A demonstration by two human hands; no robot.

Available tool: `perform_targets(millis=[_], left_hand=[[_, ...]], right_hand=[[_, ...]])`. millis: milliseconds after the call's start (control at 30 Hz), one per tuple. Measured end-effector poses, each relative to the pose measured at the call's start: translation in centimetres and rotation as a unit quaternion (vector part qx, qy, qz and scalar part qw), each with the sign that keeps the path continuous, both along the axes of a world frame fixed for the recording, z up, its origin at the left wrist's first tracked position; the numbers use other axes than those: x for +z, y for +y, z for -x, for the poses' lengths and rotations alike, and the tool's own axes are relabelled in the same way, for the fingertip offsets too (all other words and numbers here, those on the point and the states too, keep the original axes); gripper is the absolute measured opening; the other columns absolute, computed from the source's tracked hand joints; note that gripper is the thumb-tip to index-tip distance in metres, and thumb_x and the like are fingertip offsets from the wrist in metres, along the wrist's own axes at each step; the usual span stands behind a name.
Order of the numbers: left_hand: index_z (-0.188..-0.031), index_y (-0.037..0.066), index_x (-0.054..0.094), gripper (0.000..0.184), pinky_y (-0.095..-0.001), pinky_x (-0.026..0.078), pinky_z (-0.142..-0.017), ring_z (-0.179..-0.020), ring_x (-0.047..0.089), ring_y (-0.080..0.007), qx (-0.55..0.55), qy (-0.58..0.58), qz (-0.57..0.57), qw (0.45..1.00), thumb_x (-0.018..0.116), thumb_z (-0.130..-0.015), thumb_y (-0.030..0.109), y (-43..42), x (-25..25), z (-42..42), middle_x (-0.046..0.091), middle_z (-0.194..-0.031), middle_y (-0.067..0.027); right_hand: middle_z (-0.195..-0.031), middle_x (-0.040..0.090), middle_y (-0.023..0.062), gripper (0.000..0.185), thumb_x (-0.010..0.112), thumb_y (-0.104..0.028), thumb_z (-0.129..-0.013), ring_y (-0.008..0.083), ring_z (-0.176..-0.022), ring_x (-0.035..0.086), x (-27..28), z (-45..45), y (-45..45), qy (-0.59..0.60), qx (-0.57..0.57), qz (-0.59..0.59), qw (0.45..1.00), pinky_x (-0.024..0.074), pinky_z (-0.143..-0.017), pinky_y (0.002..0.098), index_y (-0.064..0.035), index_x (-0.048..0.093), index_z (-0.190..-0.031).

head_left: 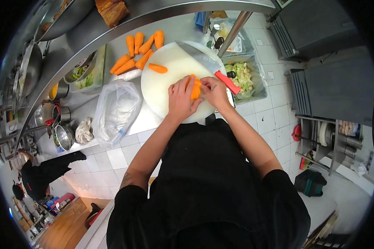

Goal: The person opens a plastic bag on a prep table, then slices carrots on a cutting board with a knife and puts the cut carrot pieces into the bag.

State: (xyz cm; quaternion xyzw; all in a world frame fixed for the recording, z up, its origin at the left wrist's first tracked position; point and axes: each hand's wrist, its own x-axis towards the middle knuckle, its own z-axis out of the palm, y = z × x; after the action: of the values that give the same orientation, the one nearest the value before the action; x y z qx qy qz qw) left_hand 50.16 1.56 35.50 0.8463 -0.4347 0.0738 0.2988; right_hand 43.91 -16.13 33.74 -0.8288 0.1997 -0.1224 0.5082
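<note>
Head: knife (209,63), carrots (158,68) near hands (181,98)

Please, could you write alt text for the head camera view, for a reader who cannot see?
A person's left hand rests on orange carrot pieces on a round white board, and the right hand touches them. A red-handled knife lies there too; more carrots are on the steel counter.

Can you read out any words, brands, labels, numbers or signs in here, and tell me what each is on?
No text can be read.
Right hand: small dark mark, too small to read.
Knife: no readable lettering on blade or handle.
Plastic bag: faint bluish marks, too blurred.
Co-worker's black top: tiny red mark, unreadable.
Packages at lower left: too small and blurred.
</note>
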Motion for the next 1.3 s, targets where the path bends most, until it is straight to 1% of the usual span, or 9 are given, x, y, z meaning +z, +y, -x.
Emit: perform_targets(millis=[200, 267, 400, 500, 667, 767, 900, 1100, 1300], left_hand=[[-0.155, 0.006, 0.056, 0.081, -0.0499, 0.037, -0.111, -0.127, 0.055, -0.0341, 0.022, 0.012, -0.015, 1.0, 0.084, -0.086, 0.037, -0.8, -0.1, 0.1, 0.059, -0.141, -0.015], [-0.152, 0.007, 0.058, 0.076, -0.0498, 0.039, -0.11, -0.126, 0.056, -0.0342, 0.034, 0.014, -0.01, 0.999, 0.083, -0.085, 0.032, -1.0, 0.0, 0.2, 0.06, -0.137, -0.0145], [-0.145, 0.009, 0.062, 0.066, -0.0491, 0.041, -0.108, -0.125, 0.057, -0.0344, 0.054, 0.017, 0.004, 0.998, 0.082, -0.084, 0.028, -1.3, -0.8, 0.3, 0.06, -0.135, -0.0137], [-0.137, 0.01, 0.064, 0.058, -0.0484, 0.043, -0.107, -0.125, 0.057, -0.0348, 0.063, 0.031, 0.002, 0.998, 0.082, -0.084, 0.024, -1.3, -0.9, 0.3, 0.061, -0.134, -0.0133], [-0.131, 0.01, 0.064, 0.051, -0.0483, 0.044, -0.107, -0.123, 0.058, -0.036, 0.074, 0.019, 0.028, 0.997, 0.082, -0.084, 0.02, -1.4, -1.2, 0.5, 0.064, -0.13, -0.0138], [-0.129, 0.01, 0.064, 0.049, -0.0485, 0.044, -0.106, -0.121, 0.059, -0.0364, 0.11, 0.011, 0.032, 0.993, 0.082, -0.084, 0.019, -1.1, -1.9, 0.4, 0.065, -0.127, -0.0135], [-0.128, 0.01, 0.065, 0.048, -0.0484, 0.045, -0.105, -0.119, 0.06, -0.0358, 0.12, 0.011, 0.027, 0.992, 0.082, -0.084, 0.019, -0.9, -1.2, 0.6, 0.066, -0.124, -0.0129], [-0.126, 0.01, 0.065, 0.047, -0.0471, 0.045, -0.102, -0.116, 0.061, -0.0347, 0.135, 0.017, 0.036, 0.99, 0.084, -0.085, 0.021, -1.2, -1.2, 0.5, 0.067, -0.122, -0.0126], [-0.13, 0.009, 0.067, 0.051, -0.0473, 0.046, -0.103, -0.117, 0.061, -0.0347, 0.141, 0.008, 0.055, 0.988, 0.085, -0.083, 0.021, -1.3, -1.6, 0.2, 0.067, -0.122, -0.0116]], right_hand=[[-0.101, 0.079, 0.0173, 0.022, 0.074, 0.004, -0.094, 0.0248, -0.09, 0.078, 1.1, -0.6, 0.3, 0.041, 0.0, -0.082, 0.996, 0.0618, -0.082, 0.0361, 0.0035, 0.076, -0.115], [-0.097, 0.079, 0.0151, 0.019, 0.07, 0.005, -0.097, 0.021, -0.085, 0.077, 1.8, -0.7, 0.6, 0.06, -0.015, -0.187, 0.981, 0.0616, -0.081, 0.0334, 0.0039, 0.077, -0.115], [-0.098, 0.078, 0.0114, 0.018, 0.066, 0.004, -0.102, 0.0152, -0.077, 0.074, -0.3, -0.7, -0.7, -0.003, 0.027, -0.112, 0.993, 0.0593, -0.07, 0.0306, 0.0065, 0.074, -0.118], [-0.097, 0.078, 0.0153, 0.018, 0.067, 0.004, -0.099, 0.0233, -0.08, 0.077, 2.4, -1.4, -1.5, 0.035, 0.006, -0.089, 0.995, 0.061, -0.076, 0.0342, 0.0031, 0.077, -0.114], [-0.107, 0.073, 0.014, 0.029, 0.073, 0.0, -0.092, 0.0348, -0.097, 0.074, 1.7, -4.6, -3.6, -0.049, 0.161, 0.173, 0.971, 0.0593, -0.086, 0.0456, -0.0087, 0.079, -0.119], [-0.114, 0.068, 0.0123, 0.034, 0.075, -0.003, -0.089, 0.036, -0.108, 0.071, 2.4, -6.2, -3.6, 0.047, 0.258, 0.175, 0.949, 0.0577, -0.092, 0.0473, -0.0129, 0.078, -0.122], [-0.115, 0.065, 0.0123, 0.032, 0.077, -0.004, -0.089, 0.0364, -0.11, 0.07, 2.5, -7.0, -3.8, 0.068, 0.31, 0.203, 0.926, 0.0575, -0.093, 0.0468, -0.013, 0.077, -0.12], [-0.11, 0.069, 0.014, 0.022, 0.083, -0.006, -0.087, 0.0363, -0.11, 0.07, 1.4, -7.4, -3.5, 0.063, 0.297, 0.172, 0.937, 0.0576, -0.093, 0.046, -0.007, 0.076, -0.107], [-0.101, 0.077, 0.0186, 0.02, 0.083, -0.005, -0.085, 0.0361, -0.098, 0.075, 0.9, -7.0, -2.8, 0.057, 0.263, 0.122, 0.955, 0.0599, -0.089, 0.0437, -0.0033, 0.08, -0.105]])
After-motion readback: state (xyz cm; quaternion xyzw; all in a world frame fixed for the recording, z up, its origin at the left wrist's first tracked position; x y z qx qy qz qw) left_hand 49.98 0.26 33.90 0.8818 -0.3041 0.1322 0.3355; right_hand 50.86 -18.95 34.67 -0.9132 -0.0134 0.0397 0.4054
